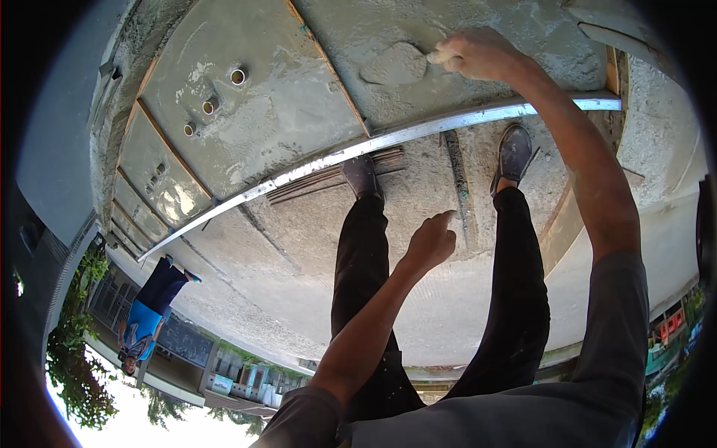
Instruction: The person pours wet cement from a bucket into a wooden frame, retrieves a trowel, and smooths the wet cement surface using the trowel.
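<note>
My right hand [478,56] reaches over the wet grey concrete [463,93], its fingers curled and smeared with cement. Whether it grips something is hard to make out. Just left of its fingertips is a rough oval patch of cement [396,63]. My left hand [433,243] hangs between my legs above the dry floor, closed, with one finger partly extended and nothing visible in it. A long metal straightedge [426,128] runs along the near edge of the wet concrete, crossing just beyond my shoes [514,153].
Thin wooden strips [328,63] divide the wet surface. Several pipe stubs [238,76] stick up from it. Some thin bars [321,179] lie beside my shoe. A person in blue [149,317] stands at the far left.
</note>
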A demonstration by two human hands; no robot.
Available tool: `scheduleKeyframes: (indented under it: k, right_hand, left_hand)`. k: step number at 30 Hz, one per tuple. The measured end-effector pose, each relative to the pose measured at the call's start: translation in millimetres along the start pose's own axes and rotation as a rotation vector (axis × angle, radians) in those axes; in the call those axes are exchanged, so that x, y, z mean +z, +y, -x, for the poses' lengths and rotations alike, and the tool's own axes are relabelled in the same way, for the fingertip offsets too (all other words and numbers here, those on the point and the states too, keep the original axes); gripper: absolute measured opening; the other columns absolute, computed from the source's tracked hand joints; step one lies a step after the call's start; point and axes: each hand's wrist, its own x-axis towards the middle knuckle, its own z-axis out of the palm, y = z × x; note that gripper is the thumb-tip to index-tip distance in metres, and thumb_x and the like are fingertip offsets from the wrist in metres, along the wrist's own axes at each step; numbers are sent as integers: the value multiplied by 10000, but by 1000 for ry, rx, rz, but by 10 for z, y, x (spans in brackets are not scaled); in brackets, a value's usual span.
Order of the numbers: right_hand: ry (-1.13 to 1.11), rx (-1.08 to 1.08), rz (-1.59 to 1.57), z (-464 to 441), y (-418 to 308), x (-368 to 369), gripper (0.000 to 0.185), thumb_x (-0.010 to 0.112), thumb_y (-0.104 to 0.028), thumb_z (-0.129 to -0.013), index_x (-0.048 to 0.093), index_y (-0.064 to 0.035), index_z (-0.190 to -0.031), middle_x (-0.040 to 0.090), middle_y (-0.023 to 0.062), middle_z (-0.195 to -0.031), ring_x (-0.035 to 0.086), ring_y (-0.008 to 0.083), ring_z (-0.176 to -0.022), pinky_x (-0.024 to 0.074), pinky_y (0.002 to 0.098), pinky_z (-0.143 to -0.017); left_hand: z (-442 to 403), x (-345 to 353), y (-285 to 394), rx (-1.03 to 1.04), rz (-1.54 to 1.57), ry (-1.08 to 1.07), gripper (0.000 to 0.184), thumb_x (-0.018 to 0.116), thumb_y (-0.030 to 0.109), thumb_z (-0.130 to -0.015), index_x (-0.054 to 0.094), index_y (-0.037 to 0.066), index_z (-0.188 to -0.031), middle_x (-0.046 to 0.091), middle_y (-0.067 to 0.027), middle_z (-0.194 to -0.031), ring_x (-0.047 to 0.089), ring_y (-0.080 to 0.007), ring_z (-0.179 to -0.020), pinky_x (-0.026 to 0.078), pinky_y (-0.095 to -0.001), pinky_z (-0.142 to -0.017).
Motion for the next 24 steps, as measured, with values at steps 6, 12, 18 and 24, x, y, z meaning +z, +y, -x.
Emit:
scheduleKeyframes:
  k: [6,12,18,24]
  right_hand:
    - [249,151,-192,826,-310,357,310,553,-223,-981,668,-105,-1243,690,137,-1075,677,240,-899,565,364,-797]
    - [560,49,-484,901,-982,1008,274,545,-222,-975,656,-38,-1146,644,194,-988,643,327,-919,564,432,-746]
    - [711,163,-428,519,-1085,1288,265,578,-172,-925,647,-3,-1116,652,216,-1017,622,402,-977,500,516,-901]
    - [781,379,-456,902,-974,1307,256,587,-173,-923,641,10,-1094,657,222,-1031,614,410,-965,501,514,-885]
  left_hand:
    - [33,-27,36,-30,29,-60,548,486,77,-853,520,-27,-1390,589,-293,-1318,575,-435,-1216,457,-466,-1041]
    - [53,-116,8,-77,-3,-107,546,472,61,-850,527,-23,-1387,580,-296,-1345,553,-409,-1276,421,-421,-1090]
    - [42,-207,6,-58,-42,-113,534,488,66,-851,536,-28,-1375,584,-299,-1336,552,-407,-1274,415,-419,-1095]
    - [38,-210,-39,-21,-72,-114,518,489,61,-854,544,-36,-1360,594,-297,-1319,560,-410,-1261,418,-420,-1091]
